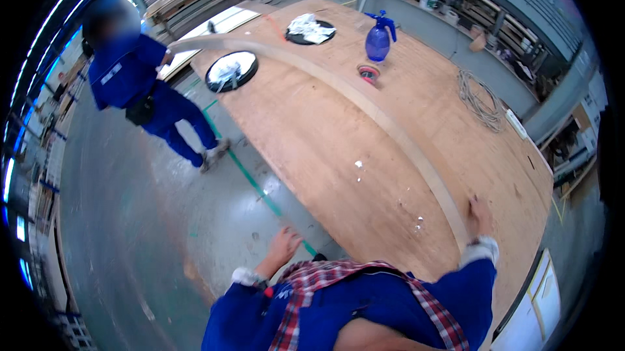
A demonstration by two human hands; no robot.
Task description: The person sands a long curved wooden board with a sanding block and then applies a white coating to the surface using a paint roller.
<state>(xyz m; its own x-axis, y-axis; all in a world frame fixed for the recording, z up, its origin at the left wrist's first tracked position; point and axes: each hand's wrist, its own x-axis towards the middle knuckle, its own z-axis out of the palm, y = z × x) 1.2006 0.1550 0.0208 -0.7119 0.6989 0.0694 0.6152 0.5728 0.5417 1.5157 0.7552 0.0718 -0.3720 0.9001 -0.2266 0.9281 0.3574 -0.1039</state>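
Observation:
A long, pale, curved strip (384, 123) spans the plywood table (319, 188) diagonally. At its near end, my right hand (480, 217) is closed at the edge, seemingly gripping it, partly hidden. My left hand (283, 245) is off the table's left edge, over the floor, fingers loosely bent and apart, holding nothing visible. At the far end a co-worker in blue (127, 84) stands left of the table, a hand (168, 57) at the strip. Small white bits (358, 164) lie on the plywood beside the strip.
Two black round trays (215, 84) with white crumpled material, a blue spray bottle (377, 45), a red round object (368, 74) and coiled rope (482, 110) are on the table. A grey structure with shelves (423, 19) stands behind. Green tape (247, 175) marks the floor (130, 234) at left.

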